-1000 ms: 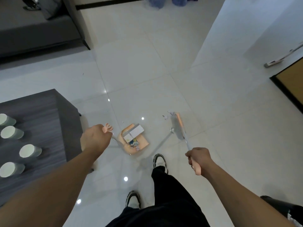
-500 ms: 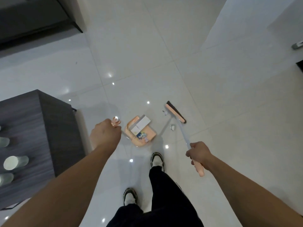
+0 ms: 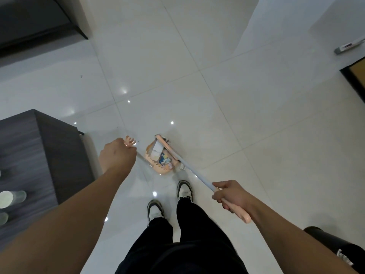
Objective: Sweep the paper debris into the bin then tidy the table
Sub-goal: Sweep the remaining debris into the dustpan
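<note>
An orange dustpan point(image 3: 158, 168) rests on the white tile floor just ahead of my shoes, holding white and coloured paper debris point(image 3: 158, 153). My left hand point(image 3: 117, 157) is shut on the dustpan's long handle, whose comb-shaped orange tip point(image 3: 130, 140) sticks out past my knuckles. My right hand point(image 3: 232, 195) is shut on the broom's handle point(image 3: 197, 174). The broom's orange head point(image 3: 165, 145) lies against the dustpan's far right mouth. A small white scrap point(image 3: 182, 167) sits by the pan's right side.
A dark grey table point(image 3: 39, 155) stands at the left with pale cups point(image 3: 7, 198) on it. A black bin point(image 3: 335, 246) is at the lower right. A dark sofa base point(image 3: 39, 20) sits top left, a doorway edge point(image 3: 353, 74) at the right.
The broom head swept left from open floor into the dustpan's mouth, pushing scraps in. My right hand drew back and lower. The dustpan stayed put.
</note>
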A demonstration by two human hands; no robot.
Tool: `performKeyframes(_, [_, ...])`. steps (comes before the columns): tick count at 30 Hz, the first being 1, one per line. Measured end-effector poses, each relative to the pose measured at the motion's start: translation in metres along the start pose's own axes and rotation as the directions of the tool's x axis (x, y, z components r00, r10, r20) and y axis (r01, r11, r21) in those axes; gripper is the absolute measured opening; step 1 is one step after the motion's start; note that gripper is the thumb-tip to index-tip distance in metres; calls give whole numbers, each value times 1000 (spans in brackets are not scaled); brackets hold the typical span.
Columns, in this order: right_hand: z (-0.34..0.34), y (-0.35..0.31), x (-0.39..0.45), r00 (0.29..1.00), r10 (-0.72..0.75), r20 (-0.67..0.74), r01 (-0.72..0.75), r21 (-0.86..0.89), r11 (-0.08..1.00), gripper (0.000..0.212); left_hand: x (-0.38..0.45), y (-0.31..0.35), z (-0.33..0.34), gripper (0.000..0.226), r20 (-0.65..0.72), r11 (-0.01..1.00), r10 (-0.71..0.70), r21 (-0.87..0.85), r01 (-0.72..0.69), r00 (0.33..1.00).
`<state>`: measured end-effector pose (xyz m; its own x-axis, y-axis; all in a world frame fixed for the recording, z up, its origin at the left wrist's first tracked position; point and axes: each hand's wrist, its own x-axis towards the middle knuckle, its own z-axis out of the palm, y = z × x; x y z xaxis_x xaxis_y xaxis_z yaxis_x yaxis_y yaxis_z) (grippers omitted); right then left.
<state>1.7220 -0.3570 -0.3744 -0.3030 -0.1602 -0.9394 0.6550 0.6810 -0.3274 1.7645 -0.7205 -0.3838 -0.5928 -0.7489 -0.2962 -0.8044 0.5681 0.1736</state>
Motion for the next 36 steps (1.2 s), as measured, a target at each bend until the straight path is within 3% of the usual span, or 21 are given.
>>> performKeyframes(8, [15, 15, -22, 999, -45, 13, 45, 39, 998, 65, -7, -28, -11, 21, -9, 1000, 9, -1, -9, 1000])
performKeyframes(16, [41, 12, -17, 984, -37, -174, 71, 192, 979, 53, -25, -77, -25, 21, -13, 1000, -8, -11, 8, 1000])
performKeyframes(22, [70, 8, -8, 973, 12, -232, 63, 310, 949, 15, -34, -114, -41, 22, 36, 999, -25, 47, 24, 999])
performKeyframes(27, [90, 9, -11, 989, 13, -146, 54, 443, 895, 11, -44, -133, -39, 21, 59, 998, -31, 50, 28, 998])
performKeyframes(31, [76, 3, -13, 997, -13, 74, -39, 664, 747, 11, -47, -134, -37, 23, 66, 997, -22, 73, 17, 998])
performKeyframes(33, [71, -6, -13, 994, -31, 106, -45, 647, 762, 11, -46, -136, -37, 24, 58, 998, -22, 62, 19, 998])
performKeyframes(36, [74, -23, -10, 998, -40, -46, 56, 441, 896, 26, -47, -140, -37, 23, 44, 998, -30, 50, 28, 999])
